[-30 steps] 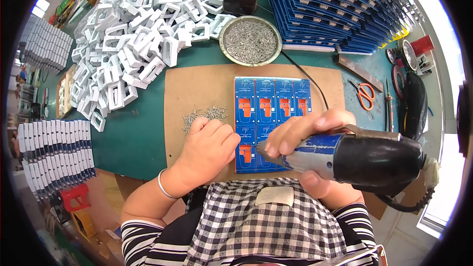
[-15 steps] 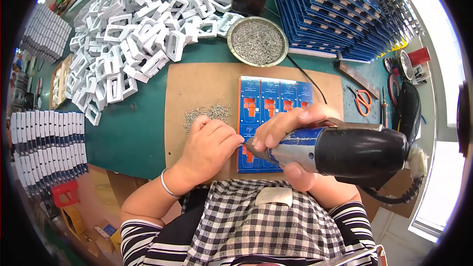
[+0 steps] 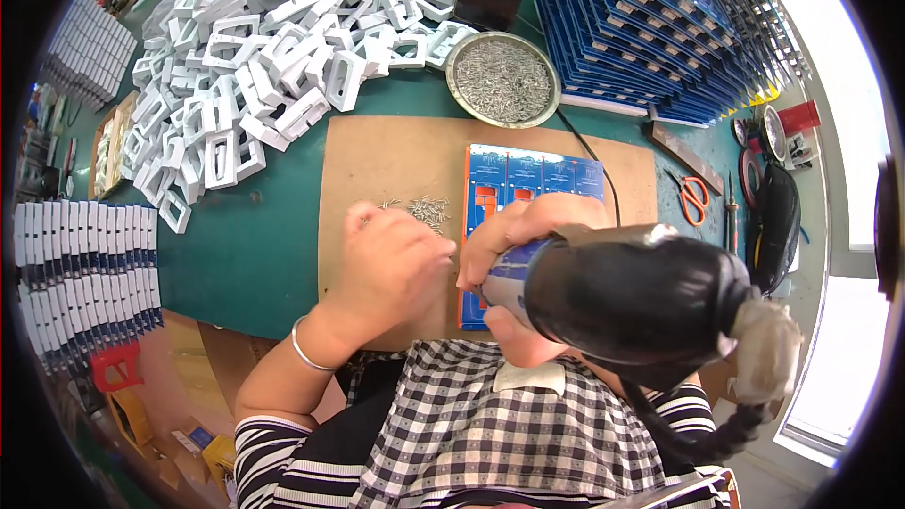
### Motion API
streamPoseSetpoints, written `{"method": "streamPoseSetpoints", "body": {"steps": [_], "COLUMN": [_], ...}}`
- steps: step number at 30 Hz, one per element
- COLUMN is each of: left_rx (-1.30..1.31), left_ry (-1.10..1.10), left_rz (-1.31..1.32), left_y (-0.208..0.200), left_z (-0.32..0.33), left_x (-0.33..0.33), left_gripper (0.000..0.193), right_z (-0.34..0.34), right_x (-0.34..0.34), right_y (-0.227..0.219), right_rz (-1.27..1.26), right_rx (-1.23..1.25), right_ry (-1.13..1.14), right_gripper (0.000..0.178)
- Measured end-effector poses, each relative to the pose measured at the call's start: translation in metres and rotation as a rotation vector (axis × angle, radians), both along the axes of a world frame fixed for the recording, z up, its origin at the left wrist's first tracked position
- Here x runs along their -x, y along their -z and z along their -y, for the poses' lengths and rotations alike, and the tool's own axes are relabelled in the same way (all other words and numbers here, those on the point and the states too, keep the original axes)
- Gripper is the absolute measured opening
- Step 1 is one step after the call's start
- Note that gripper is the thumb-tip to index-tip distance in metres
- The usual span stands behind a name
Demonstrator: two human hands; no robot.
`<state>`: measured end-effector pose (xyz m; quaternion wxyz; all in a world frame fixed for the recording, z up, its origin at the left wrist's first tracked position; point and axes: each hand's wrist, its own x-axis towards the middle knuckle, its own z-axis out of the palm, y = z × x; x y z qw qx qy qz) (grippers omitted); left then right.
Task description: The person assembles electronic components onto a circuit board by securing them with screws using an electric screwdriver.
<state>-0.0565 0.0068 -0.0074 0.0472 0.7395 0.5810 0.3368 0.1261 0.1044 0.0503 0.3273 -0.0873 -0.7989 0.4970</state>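
My right hand [image 3: 528,236] is wrapped around a power screwdriver [image 3: 622,306] with a black rear body and a worn blue-and-silver front. The tool is tilted, its tip hidden behind my fingers over the blue panel [image 3: 554,177]. That panel is printed in repeated sections with orange areas and has an orange left edge. Just left of it, my left hand [image 3: 391,269] is closed with bent fingers, slightly blurred. Its fingertips are partly hidden, and whatever they hold cannot be made out. Beyond its knuckles lies a small heap of loose screws [image 3: 429,212] on a brown board [image 3: 377,151].
A round metal bowl of screws [image 3: 502,80] stands behind the brown board. White plastic frames [image 3: 222,85] are piled at the far left. Stacked blue panels [image 3: 641,28] rise at the far right. Orange-handled scissors [image 3: 694,200] lie right; assembled white units [image 3: 85,236] stand left.
My left hand has drawn back from the screwdriver tip, slightly left and up toward the loose screws. The screwdriver's rear end has swung nearer and lower, with my right hand still around it.
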Motion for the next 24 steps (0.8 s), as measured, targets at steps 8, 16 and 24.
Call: {"method": "streamPoseSetpoints", "body": {"steps": [8,16,24], "left_rx": [-0.029,-0.056,-0.123], "left_ry": [-0.187,-0.092,0.005], "left_rz": [-0.1,-0.348,-0.68], "left_y": [-0.011,0.014,0.008], "left_z": [-0.002,-0.03,-0.05], "left_x": [0.041,0.035,0.03], "left_gripper": [0.011,0.01,0.006], "right_z": [0.004,-0.007,0.019], "right_x": [0.013,0.0,-0.042], "right_y": [0.019,0.023,-0.007], "right_rz": [-0.195,-0.525,-0.483], "right_rx": [0.409,0.745,0.569], "right_ry": [0.003,0.17,0.156], "right_gripper": [0.062,0.051,0.06]}}
